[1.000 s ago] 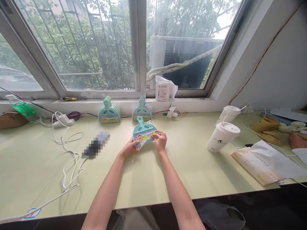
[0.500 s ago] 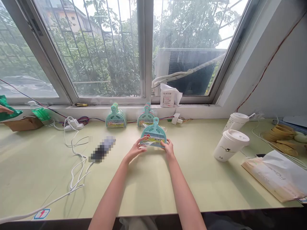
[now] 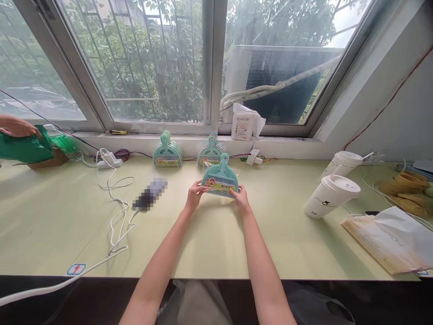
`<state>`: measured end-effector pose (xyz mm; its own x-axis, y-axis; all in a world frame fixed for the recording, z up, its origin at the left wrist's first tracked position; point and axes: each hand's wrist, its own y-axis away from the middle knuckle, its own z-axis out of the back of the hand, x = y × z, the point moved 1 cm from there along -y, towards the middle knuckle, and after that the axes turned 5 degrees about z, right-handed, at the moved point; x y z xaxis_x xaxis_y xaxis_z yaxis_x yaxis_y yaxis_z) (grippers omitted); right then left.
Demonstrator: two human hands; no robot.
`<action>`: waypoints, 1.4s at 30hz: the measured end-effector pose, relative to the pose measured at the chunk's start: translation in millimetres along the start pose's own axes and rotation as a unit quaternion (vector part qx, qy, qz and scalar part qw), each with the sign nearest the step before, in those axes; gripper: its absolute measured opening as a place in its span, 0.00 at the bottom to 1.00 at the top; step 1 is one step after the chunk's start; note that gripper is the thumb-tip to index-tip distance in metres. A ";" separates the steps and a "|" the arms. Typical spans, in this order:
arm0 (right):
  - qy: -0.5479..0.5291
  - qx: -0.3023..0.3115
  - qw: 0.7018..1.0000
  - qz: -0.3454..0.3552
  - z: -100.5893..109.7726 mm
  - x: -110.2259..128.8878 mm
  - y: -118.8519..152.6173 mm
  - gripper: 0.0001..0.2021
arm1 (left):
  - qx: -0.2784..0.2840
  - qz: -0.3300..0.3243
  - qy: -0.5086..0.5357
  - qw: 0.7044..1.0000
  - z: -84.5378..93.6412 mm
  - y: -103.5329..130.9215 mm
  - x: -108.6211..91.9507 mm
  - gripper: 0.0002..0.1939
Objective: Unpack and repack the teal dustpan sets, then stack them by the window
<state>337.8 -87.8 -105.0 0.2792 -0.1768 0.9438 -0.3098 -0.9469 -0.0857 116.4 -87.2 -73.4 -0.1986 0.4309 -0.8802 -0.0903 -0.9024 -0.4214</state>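
Far left of ctr: wrapped dustpan stack. L hand: fingers closed on left edge of wrapped dustpan set, handle up, ctr, nearer than 2nd stack. R hand: grips right edge. Step: two-hand hold; next move prob. needs even grip.

The single view looks from the person's head, above the near edge of the bench, forward and down along both forearms, which enter at the bottom border. It faces the window nearly square on, the middle window post close to the picture's centre line and the outer frames leaning outward toward the top. The left hand, right hand and packaged dustpan set appear just below centre, nearer to the camera than the window.
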 end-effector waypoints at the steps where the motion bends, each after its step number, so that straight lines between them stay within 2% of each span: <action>1: 0.027 0.007 0.999 0.020 -1.6 -1.1 -0.2 0.26 | -0.034 0.009 0.006 0.999 -1.2 0.8 0.6 0.08; 4: 0.137 0.007 0.987 0.081 -7.2 -5.4 -1.7 0.24 | -0.132 0.030 -0.007 0.991 -4.7 2.8 4.2 0.10; 7: 0.250 -0.007 0.961 0.117 -13.3 -10.3 -7.2 0.20 | -0.181 0.046 -0.035 0.982 -5.1 -2.8 10.9 0.26; 8: 0.282 -0.011 0.951 0.124 -15.7 -11.6 -10.7 0.18 | -0.187 0.049 -0.049 0.980 -4.2 -7.6 14.2 0.28; 10: 0.346 -0.018 0.927 0.141 -21.7 -13.7 -20.8 0.14 | -0.183 0.056 -0.088 0.978 -1.3 -21.6 23.3 0.24; 14: 0.454 -0.019 0.870 0.190 -38.3 -17.6 -53.5 0.10 | -0.145 0.077 -0.153 0.974 4.9 -60.4 51.1 0.10; 18: 0.505 -0.012 0.830 0.236 -56.2 -25.6 -94.9 0.07 | -0.144 0.087 -0.174 0.970 8.5 -103.6 80.1 0.09; 22: 0.495 -0.028 0.824 0.274 -74.3 -34.2 -135.1 0.13 | -0.173 0.053 -0.206 0.962 4.3 -145.8 98.3 0.13; 27: 0.530 -0.075 0.803 0.263 -94.3 -47.5 -169.7 0.27 | -0.206 0.063 -0.211 0.953 -10.5 -178.9 112.7 0.29; 31: 0.553 -0.045 0.781 0.286 -98.9 -59.3 -177.4 0.32 | -0.204 0.083 -0.224 0.949 -12.4 -184.2 122.9 0.31; 36: 0.544 0.026 0.792 0.278 -94.6 -63.1 -174.8 0.38 | -0.115 0.152 -0.185 0.964 -5.8 -184.6 131.1 0.31; 42: 0.537 0.055 0.792 0.285 -91.4 -63.1 -174.3 0.44 | -0.106 0.163 -0.174 0.965 -1.2 -183.1 127.2 0.29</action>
<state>291.1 112.9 -120.4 -0.8298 -0.3091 0.4647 -0.0105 -0.8239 -0.5666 108.8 132.8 -108.4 -0.5022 0.0628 -0.8625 0.2268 -0.9529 -0.2015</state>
